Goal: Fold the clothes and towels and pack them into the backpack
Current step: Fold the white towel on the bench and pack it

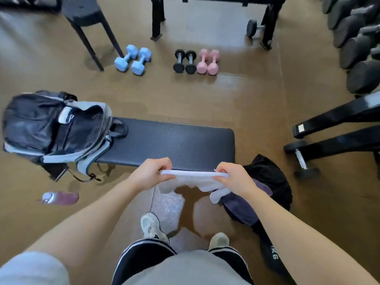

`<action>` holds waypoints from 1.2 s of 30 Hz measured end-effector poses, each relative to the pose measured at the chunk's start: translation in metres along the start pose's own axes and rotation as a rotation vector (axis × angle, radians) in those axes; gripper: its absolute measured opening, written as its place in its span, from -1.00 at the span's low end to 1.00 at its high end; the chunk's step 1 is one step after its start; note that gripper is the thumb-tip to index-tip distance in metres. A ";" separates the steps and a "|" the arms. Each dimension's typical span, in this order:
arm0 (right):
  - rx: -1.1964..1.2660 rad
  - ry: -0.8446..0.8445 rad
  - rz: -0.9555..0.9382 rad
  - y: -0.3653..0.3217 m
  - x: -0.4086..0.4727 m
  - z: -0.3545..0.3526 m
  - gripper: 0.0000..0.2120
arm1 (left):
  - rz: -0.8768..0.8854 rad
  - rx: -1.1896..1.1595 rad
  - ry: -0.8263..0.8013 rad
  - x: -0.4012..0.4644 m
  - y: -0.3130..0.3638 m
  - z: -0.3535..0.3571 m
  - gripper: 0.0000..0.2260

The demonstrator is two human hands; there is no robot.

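Both hands, left hand (pixel 151 172) and right hand (pixel 231 175), pinch the top edge of a white towel (pixel 195 178) stretched between them just near of the black bench (pixel 174 140), whose left end bears the open backpack (pixel 51 126), with dark clothes (pixel 267 182) heaped at right.

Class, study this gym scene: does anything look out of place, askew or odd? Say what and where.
A pinkish water bottle lies on its side on the floor, left of the person. Dark clothes sit heaped at the bench's right end, partly hanging off. The open backpack overhangs the left end. Both hands grip a white towel.
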State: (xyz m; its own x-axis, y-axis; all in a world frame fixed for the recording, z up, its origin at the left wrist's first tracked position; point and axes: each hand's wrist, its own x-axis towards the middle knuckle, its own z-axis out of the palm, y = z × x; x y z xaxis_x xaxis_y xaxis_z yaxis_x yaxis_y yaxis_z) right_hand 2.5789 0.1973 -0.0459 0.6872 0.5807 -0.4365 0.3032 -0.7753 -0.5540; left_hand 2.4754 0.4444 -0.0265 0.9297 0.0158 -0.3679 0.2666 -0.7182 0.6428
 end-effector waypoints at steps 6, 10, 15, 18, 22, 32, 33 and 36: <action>0.011 -0.064 0.014 -0.059 0.057 0.051 -0.87 | 0.028 0.063 -0.066 -0.008 -0.097 -0.044 -0.73; -0.009 0.018 0.084 -0.073 0.099 0.065 -0.83 | 0.011 0.037 -0.076 0.023 -0.134 -0.057 -0.77; -0.123 0.073 0.166 -0.054 0.180 0.066 -0.85 | -0.083 0.198 -0.043 0.101 -0.179 -0.062 -0.84; -0.166 0.113 0.202 -0.032 0.247 0.069 -0.85 | -0.169 0.238 -0.025 0.164 -0.208 -0.050 -0.85; -0.182 0.123 0.228 0.007 0.344 0.076 -0.83 | -0.223 0.269 0.096 0.255 -0.240 -0.028 -0.84; -0.475 0.028 0.301 0.034 0.446 0.091 -0.73 | -0.216 0.178 0.403 0.308 -0.289 -0.008 -0.64; -0.467 0.004 0.260 0.025 0.447 0.096 -0.68 | -0.264 0.128 0.415 0.294 -0.296 -0.005 -0.59; -0.310 -0.064 0.036 -0.017 0.445 0.117 -0.63 | -0.539 -0.033 0.345 0.244 -0.309 0.008 -0.58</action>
State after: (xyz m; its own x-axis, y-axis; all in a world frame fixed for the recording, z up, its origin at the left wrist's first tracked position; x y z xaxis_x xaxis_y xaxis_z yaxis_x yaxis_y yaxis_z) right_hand 2.8022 0.4982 -0.3134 0.6607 0.5587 -0.5012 0.4733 -0.8284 -0.2995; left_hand 2.6175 0.6642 -0.3199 0.6899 0.5959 -0.4110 0.7220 -0.5251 0.4506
